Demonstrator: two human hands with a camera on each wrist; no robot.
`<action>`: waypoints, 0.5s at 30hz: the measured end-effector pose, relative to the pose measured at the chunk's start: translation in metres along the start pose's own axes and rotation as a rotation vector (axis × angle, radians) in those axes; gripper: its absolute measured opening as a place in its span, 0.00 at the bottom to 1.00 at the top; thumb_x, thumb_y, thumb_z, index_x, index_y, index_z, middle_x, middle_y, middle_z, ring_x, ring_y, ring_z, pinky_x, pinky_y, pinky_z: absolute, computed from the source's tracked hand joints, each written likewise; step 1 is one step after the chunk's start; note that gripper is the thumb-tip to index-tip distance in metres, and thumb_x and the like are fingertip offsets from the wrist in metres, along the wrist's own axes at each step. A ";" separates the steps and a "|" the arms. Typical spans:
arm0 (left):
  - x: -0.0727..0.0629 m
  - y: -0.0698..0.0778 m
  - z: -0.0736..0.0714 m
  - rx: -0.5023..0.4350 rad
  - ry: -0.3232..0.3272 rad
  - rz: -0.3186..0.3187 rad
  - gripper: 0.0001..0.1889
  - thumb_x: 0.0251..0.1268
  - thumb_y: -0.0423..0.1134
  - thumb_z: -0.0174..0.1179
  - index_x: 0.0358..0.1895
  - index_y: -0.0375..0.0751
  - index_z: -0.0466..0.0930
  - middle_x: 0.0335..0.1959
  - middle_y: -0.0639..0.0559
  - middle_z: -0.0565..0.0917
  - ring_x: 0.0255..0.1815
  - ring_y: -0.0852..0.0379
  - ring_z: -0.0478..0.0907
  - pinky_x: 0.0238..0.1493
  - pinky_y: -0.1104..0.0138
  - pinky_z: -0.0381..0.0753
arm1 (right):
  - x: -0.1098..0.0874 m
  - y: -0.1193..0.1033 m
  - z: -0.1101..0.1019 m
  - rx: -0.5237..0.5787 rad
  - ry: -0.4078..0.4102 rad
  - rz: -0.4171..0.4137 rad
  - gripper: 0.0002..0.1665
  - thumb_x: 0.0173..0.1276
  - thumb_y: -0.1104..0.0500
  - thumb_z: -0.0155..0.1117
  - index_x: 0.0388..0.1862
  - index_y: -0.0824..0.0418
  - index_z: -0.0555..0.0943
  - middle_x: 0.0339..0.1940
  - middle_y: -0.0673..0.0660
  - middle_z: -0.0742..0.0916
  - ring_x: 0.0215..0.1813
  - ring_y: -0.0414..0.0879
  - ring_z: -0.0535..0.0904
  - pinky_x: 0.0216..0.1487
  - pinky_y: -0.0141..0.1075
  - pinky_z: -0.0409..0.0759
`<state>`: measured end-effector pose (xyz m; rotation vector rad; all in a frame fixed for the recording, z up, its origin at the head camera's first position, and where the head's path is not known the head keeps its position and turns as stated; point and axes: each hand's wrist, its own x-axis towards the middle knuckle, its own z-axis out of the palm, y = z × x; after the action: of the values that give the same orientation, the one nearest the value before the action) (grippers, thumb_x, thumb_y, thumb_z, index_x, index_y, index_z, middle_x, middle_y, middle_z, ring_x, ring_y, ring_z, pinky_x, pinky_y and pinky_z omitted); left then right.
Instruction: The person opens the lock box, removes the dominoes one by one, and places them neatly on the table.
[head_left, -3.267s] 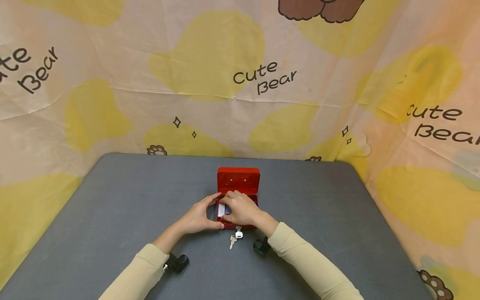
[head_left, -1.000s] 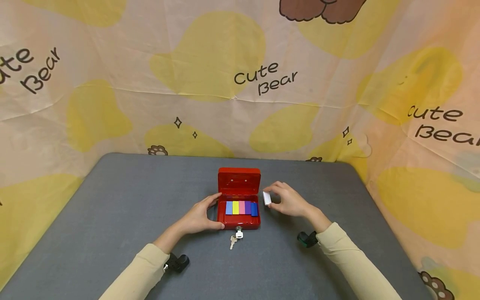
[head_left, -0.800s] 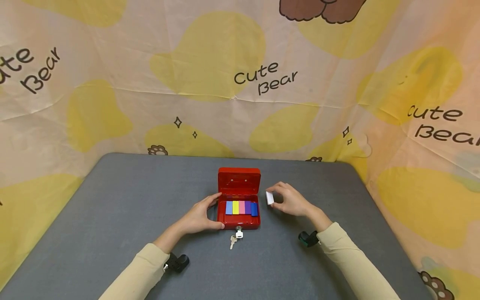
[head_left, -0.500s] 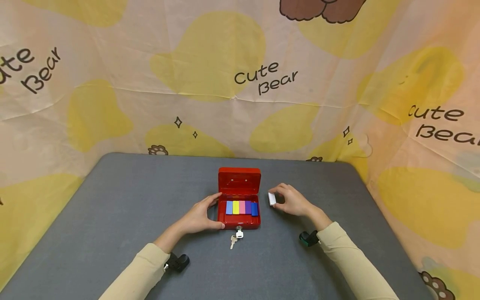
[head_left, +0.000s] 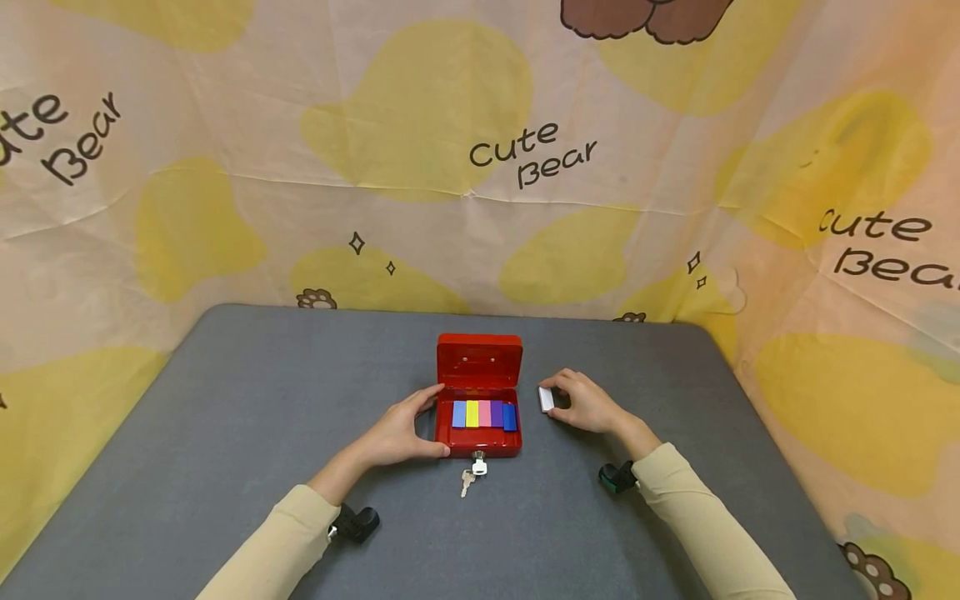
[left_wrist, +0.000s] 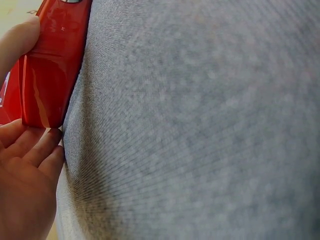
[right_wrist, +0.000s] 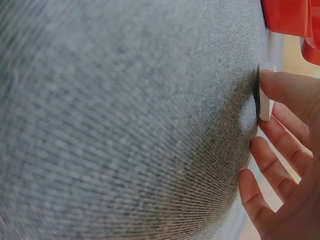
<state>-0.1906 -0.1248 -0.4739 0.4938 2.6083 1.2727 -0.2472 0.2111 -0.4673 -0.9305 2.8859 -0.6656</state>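
An open red cash box (head_left: 477, 451) stands mid-table with its lid (head_left: 478, 360) raised. Inside lies a row of flat blocks: light blue (head_left: 459, 414), yellow (head_left: 472, 414), pink, purple and dark blue (head_left: 509, 417). My left hand (head_left: 393, 433) holds the box by its left side, thumb at the front corner and fingers (left_wrist: 42, 147) at the side. To the right of the box, my right hand (head_left: 588, 404) pinches a white block (head_left: 546, 400) between thumb and fingers. In the right wrist view, this white block (right_wrist: 265, 102) is right at the tabletop.
A key (head_left: 479, 467) sits in the lock at the box's front, with a second key (head_left: 467, 482) hanging from it onto the grey tabletop (head_left: 300, 367). Patterned cloth (head_left: 420, 117) surrounds the table at the back and sides. Dark straps with cameras (head_left: 356, 525) are on both wrists.
My right hand has taken the white block out of the left part of the box and moved it rightward onto the table side, drifting slightly further right lately. My left hand keeps its place.
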 end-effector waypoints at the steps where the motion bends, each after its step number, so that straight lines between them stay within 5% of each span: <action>1: 0.000 0.000 0.000 0.000 -0.001 0.002 0.49 0.39 0.49 0.73 0.69 0.48 0.57 0.66 0.48 0.66 0.63 0.48 0.67 0.58 0.51 0.71 | 0.000 0.000 0.000 -0.004 0.001 -0.002 0.24 0.57 0.58 0.67 0.53 0.61 0.77 0.48 0.57 0.79 0.46 0.49 0.74 0.48 0.42 0.76; 15: -0.001 0.001 -0.001 -0.003 0.000 0.010 0.49 0.39 0.49 0.73 0.69 0.47 0.57 0.66 0.48 0.66 0.63 0.49 0.68 0.59 0.51 0.70 | 0.000 0.003 0.005 -0.029 0.034 -0.039 0.24 0.55 0.60 0.69 0.52 0.62 0.78 0.48 0.56 0.79 0.46 0.49 0.74 0.49 0.45 0.76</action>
<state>-0.1901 -0.1249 -0.4726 0.5066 2.6066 1.2786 -0.2479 0.2114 -0.4730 -0.9906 2.9212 -0.6507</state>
